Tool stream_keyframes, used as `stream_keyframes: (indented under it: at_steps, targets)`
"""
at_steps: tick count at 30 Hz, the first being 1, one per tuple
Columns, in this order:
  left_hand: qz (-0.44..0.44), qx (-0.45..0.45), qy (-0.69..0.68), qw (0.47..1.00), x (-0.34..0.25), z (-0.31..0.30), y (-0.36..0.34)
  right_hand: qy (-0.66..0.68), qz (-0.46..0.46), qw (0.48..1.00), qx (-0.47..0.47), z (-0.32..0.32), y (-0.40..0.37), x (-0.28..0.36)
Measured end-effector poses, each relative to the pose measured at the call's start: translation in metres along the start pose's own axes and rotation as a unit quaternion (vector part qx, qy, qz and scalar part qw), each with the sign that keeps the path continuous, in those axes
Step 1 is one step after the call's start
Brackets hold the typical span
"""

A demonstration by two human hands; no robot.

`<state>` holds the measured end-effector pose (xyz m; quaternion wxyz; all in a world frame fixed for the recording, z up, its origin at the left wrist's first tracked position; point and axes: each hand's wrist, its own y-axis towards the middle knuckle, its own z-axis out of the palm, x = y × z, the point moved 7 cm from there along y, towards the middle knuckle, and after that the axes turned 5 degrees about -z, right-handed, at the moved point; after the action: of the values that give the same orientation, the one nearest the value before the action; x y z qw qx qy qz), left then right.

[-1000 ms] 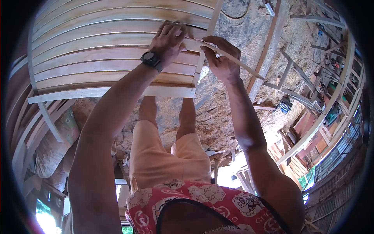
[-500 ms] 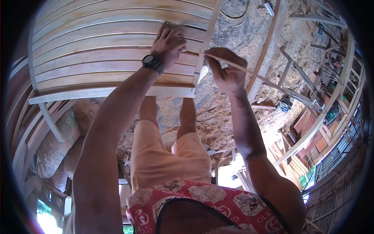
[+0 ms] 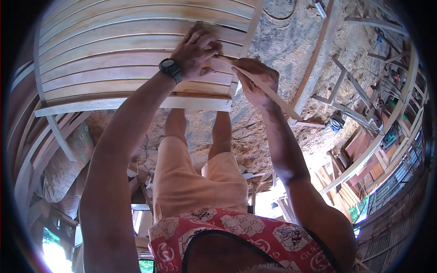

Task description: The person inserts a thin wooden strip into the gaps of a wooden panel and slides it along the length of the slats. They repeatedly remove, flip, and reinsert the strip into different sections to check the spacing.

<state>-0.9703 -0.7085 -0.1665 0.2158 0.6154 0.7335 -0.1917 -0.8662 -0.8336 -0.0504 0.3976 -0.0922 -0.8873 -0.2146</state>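
A slatted wooden panel (image 3: 104, 59) in a pale frame fills the upper left. Over its right part is my left hand (image 3: 195, 52), fingers bent and apart, a watch (image 3: 170, 69) on the wrist. Just right of it, at the panel's right frame edge, my right hand (image 3: 257, 82) is closed on a thin wooden strip (image 3: 268, 91). The strip slants from near my left fingertips down to the right. Whether the left fingers touch its tip is unclear.
A long board (image 3: 314, 59) lies on the rough ground right of the panel. Wooden frames (image 3: 341, 79) and tools stand farther right. Filled sacks (image 3: 68, 168) and curved timber pieces (image 3: 27, 150) are at the left. My legs (image 3: 221, 132) stand below the panel.
My right hand has moved slightly left and the strip now tilts more steeply, its tip nearer my left hand. My left hand has shifted slightly left, its wrist turned.
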Motion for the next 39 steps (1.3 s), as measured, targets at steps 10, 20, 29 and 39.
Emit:
stream_keyframes:
  at_steps: [10,20,29,39]
  targets:
    - [0.014,-0.016,-0.011,1.000,0.001,0.005,-0.001,0.015,0.044,0.999,0.010,0.001,-0.002,-0.003]
    - [0.010,-0.017,-0.020,1.000,0.003,0.008,-0.003,0.008,0.098,0.995,0.017,0.002,-0.001,-0.007]
    - [-0.013,-0.017,-0.001,1.000,-0.004,0.007,-0.007,-0.019,0.093,0.995,0.021,0.004,0.004,-0.002]
    - [-0.087,-0.129,-0.106,0.982,-0.015,0.027,-0.034,-0.047,0.054,0.997,0.000,-0.018,0.004,0.026]
